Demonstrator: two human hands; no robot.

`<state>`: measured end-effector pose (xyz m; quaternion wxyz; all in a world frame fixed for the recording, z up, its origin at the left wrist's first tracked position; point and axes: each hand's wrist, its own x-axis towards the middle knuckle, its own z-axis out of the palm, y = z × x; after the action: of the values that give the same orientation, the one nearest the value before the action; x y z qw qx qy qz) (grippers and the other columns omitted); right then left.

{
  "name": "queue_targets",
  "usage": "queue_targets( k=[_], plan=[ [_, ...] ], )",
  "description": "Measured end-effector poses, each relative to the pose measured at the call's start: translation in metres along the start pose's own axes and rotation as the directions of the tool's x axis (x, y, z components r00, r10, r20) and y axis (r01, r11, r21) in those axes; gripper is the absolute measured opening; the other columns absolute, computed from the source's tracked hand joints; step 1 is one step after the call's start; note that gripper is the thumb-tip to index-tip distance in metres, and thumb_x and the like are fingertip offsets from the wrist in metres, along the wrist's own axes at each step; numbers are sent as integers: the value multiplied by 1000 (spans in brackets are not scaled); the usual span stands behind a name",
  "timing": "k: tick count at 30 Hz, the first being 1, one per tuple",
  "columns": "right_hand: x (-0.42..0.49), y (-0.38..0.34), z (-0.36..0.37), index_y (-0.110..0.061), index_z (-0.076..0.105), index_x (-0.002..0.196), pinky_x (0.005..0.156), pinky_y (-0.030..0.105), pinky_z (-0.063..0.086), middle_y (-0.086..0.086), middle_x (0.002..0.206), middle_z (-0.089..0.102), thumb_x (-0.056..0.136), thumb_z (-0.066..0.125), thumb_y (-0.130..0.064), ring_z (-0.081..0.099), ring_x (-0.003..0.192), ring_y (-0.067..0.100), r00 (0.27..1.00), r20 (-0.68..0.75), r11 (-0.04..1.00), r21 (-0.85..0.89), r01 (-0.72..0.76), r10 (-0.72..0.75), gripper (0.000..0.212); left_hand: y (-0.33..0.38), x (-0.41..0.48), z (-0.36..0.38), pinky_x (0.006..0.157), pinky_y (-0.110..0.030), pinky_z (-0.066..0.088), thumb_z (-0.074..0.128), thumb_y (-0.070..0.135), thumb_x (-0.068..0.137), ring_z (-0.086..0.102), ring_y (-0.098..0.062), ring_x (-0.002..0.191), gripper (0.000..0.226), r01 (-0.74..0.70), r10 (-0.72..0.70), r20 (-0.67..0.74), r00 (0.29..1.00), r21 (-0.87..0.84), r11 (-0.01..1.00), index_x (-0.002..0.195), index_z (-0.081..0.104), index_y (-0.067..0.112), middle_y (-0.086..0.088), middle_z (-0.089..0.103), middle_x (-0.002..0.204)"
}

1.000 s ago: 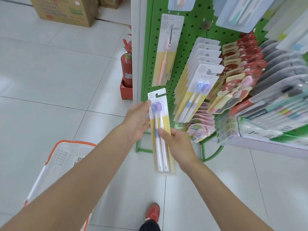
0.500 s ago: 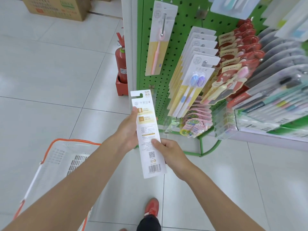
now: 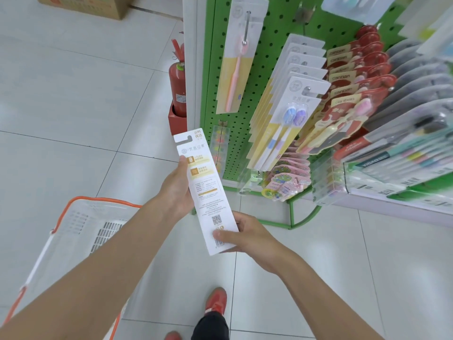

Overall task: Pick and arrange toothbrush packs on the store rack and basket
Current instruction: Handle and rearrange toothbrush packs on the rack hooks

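While tilted, toothbrush pack (image 3: 204, 190) between curled fingers (image 3: 220, 233).

Both arms reach forward, the left hand (image 3: 175, 192) gripping the pack (image 3: 206, 190) high (thumb along its edge), the right hand (image 3: 247, 235) pinching low.

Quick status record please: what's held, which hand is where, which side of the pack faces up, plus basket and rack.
held: toothbrush pack, printed back facing the camera
left hand: grips the pack's upper left edge
right hand: pinches its lower end, thumb on top
basket: orange-rimmed, at lower left
rack: green pegboard, matching packs hang at right
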<state>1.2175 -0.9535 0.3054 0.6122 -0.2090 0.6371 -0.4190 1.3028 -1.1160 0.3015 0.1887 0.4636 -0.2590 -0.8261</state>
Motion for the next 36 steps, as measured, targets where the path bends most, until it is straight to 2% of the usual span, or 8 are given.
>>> queue_targets(
  k=[3,8,12,18,22,29,32,36],
  plan=[
    [-1,5,-2,-12,67,119,84,36,59,4,113,73,91,66,-8,70,96,18,999,35,1000,19,-12,11,28,2,4,-6,59,-36,58,26,47,104,74,-23,86,53,12,-12,2,1000,-32,999,128,57,12,-10,72,109],
    [-1,8,-3,-12,69,111,84,34,58,10,104,75,98,56,-23,72,91,25,996,30,985,149,-87,84,22,0,7,-11,71,-43,54,27,50,103,70,-26,95,57,18,-18,0,1000,-70,997,135,54,13,-10,70,114],
    [1,11,-7,-11,69,112,88,34,57,10,107,74,100,51,-31,71,99,28,995,13,993,50,-104,103,29,-3,6,-12,75,-44,53,27,50,103,70,-25,99,54,28,-29,-1,1000,-49,998,131,57,15,-9,72,112],
    [20,-14,-10,-14,66,115,80,26,53,1,104,75,98,55,-34,71,92,17,986,-167,996,86,35,-20,28,-13,0,-4,87,-43,53,21,56,101,65,-27,113,63,84,-106,153,983,148,986,138,52,15,-12,67,125],
    [31,-32,-15,-14,64,122,87,29,54,2,111,74,96,60,-28,70,102,18,985,-149,989,112,100,-83,29,-16,-4,2,90,-44,52,18,58,100,66,-27,112,65,100,-155,270,950,205,974,135,55,18,-12,68,123],
    [36,-47,-13,-31,53,122,66,6,46,-12,108,63,94,64,-19,60,96,4,916,-287,937,-290,195,-280,33,-17,-5,3,102,-48,47,33,48,103,62,-27,119,50,-15,-73,354,933,239,971,140,51,20,-10,65,128],
    [31,-56,-6,-47,48,122,91,21,47,-24,117,61,97,57,-37,57,107,-10,970,-120,968,-165,191,-212,28,-19,-7,11,107,-43,44,66,33,90,63,-21,117,46,-140,66,304,950,226,964,133,55,24,-7,69,122],
    [29,-64,-4,-36,57,118,105,39,45,-12,121,64,101,44,-45,58,118,6,979,-136,987,-67,145,-153,23,-16,-10,14,111,-44,40,80,17,67,59,-24,121,50,-269,179,287,941,314,911,114,69,29,-7,66,124]
  ],
)
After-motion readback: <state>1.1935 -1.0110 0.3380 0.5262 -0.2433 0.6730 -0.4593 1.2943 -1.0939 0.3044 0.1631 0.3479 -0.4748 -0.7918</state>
